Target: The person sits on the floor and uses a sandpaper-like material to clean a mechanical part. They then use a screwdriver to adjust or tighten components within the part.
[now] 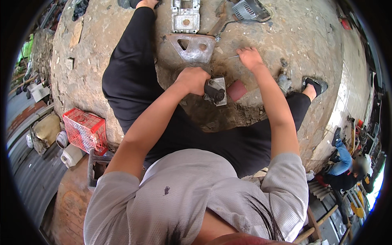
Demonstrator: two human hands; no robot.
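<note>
My left hand [193, 81] is closed around a dark, stubby metal part [215, 92] with a round end, and its fingers are partly hidden behind the wrist. Under that part lies a pale, creased sheet [221, 83], with a reddish piece like sandpaper [237, 90] just to its right. Farther out, my right hand [250, 58] pinches a thin, light-coloured rod [233, 56] that points left. Ahead of my left hand rests a worn grey triangular metal bracket [193, 48] with holes in it.
Beyond the bracket are a cast metal housing [185, 25] and a finned motor-like unit [250, 11] with a black cable. A small metal fitting [283, 82] lies near my right foot. A red wire crate [85, 127] stands at left; another person [345, 173] is at far right.
</note>
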